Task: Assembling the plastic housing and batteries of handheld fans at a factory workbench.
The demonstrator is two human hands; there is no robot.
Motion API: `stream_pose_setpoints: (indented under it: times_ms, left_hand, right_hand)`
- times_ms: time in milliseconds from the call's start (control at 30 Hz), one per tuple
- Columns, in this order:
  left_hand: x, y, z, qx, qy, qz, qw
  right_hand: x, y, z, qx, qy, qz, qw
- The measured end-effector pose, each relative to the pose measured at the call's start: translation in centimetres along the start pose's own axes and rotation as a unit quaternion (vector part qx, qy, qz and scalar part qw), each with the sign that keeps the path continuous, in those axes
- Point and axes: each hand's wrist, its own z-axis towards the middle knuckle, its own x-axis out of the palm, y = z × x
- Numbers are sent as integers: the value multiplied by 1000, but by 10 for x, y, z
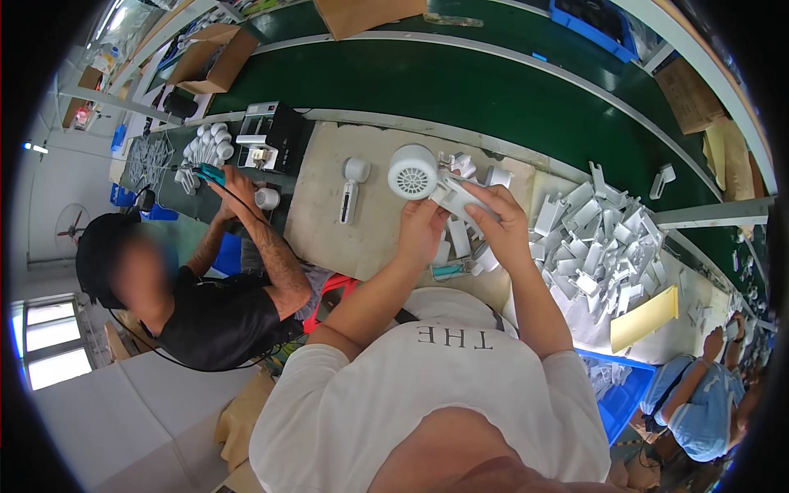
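A white plastic device with a round grilled head [413, 172] and a handle is held above the worktable. Its shape resembles a handheld fan or dryer. My left hand [421, 232] is closed on the handle near the head. My right hand [501, 220] grips the handle further along, fingers on its upper side. A similar smaller-looking white piece [352, 191] lies on the table to the left, its handle showing a long slot. Just beyond and under my hands are loose white parts [460, 238] and a teal-handled tool [449, 270], partly hidden.
A big heap of white plastic parts [588, 246] covers the right side, with a yellow strip [645, 319] beside it. To the left stands a black machine [271, 135]. A co-worker [222, 312] holds a teal tool [211, 173]. A blue bin [616, 394] sits lower right.
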Motion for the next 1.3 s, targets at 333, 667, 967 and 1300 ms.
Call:
stream_pose_setpoints:
  times_ms: [333,667,967,1300]
  left_hand:
    - [24,-12,4,123,-41,50,990]
    - [49,-27,1,108,-7,-21,994]
    - [-146,1,33,-67,-58,726,682]
    - [-151,-28,63,97,-99,926,352]
  right_hand:
    - [-2,8,-2,-26,-96,-181,979]
    - [-8,22,0,-149,-57,-54,986]
    - [15,-123,-26,203,173,-148,952]
    - [64,-216,35,339,19,-203,918]
